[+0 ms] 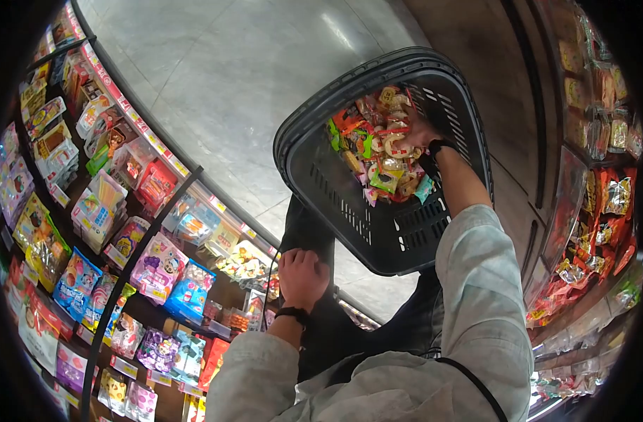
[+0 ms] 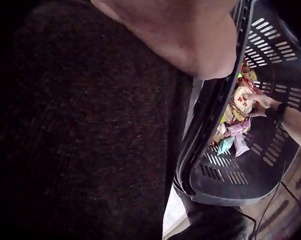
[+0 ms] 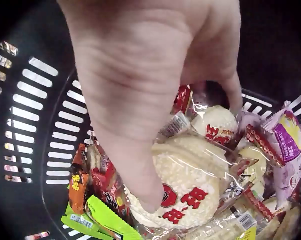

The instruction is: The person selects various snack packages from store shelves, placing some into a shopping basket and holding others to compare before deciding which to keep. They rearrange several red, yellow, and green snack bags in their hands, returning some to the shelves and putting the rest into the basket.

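Observation:
My right hand [image 1: 421, 133] reaches down into a black plastic basket [image 1: 377, 250]. In the right wrist view its thumb [image 3: 145, 192] presses on a clear-wrapped round rice cracker packet [image 3: 190, 175] with red lettering. The other fingers bend down at the packet's far side, their tips hidden. Around it lie other wrapped snacks: a green packet [image 3: 108, 217], an orange one [image 3: 78, 187], a purple one [image 3: 286, 150] and a smaller round cracker [image 3: 214, 122]. My left hand [image 1: 304, 278] rests on my dark-trousered left knee, fingers loosely bent, holding nothing.
Shelves of bagged sweets [image 1: 159, 267] with a price-tag strip [image 1: 124, 105] curve along the left. On the right stand bins of red-wrapped snacks [image 1: 602, 232] behind a clear panel [image 1: 560, 204]. Grey floor [image 1: 216, 91] lies between them, beneath the basket.

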